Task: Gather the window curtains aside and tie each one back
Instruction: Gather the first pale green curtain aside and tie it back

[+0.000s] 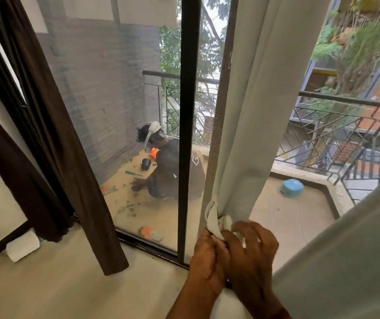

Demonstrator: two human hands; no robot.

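Fingers (204, 239) of the left hand (207, 259) pinch the pale grey-green fabric tie-back band (213, 218). The right hand (251, 252), fingers curled, seems to pinch it alongside. The band wraps the gathered pale grey-green curtain (253, 111), hanging vertically just above both hands.

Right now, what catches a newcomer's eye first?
Bottom centre, the left hand and right hand pinch a tieback around the gathered pale curtain. Behind the mesh screen, a person crouches outside. A dark brown curtain hangs at left.
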